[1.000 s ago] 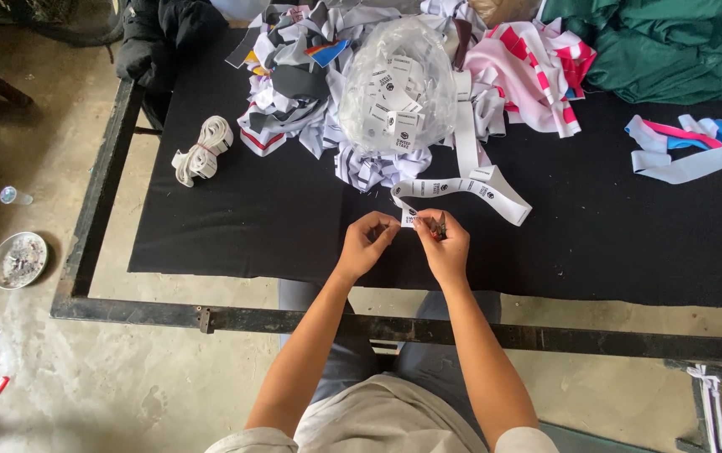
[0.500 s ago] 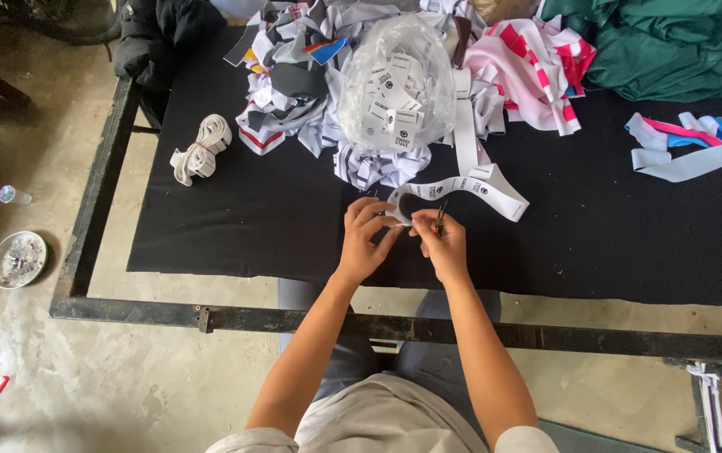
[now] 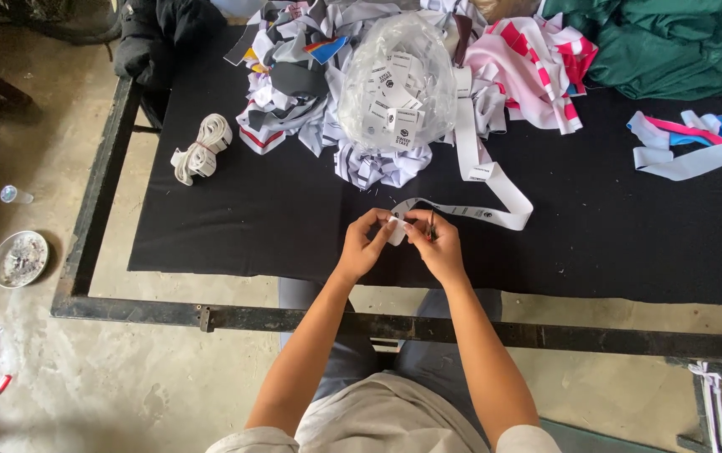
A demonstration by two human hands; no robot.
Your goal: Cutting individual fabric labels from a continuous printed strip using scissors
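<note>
Both forearms are reaching forward from the bottom edge, wrists angling inward so the hands are meeting over the black cloth-covered surface. Left hand is curling, fingers pinching the near end of the white label strip. Right hand is pinching the same end from the other side, also gripping a small dark tool, its kind unclear. The strip is trailing right, then looping back toward the clear bag of labels.

Both hands together, fingertips pinched, forearms converging.
</note>
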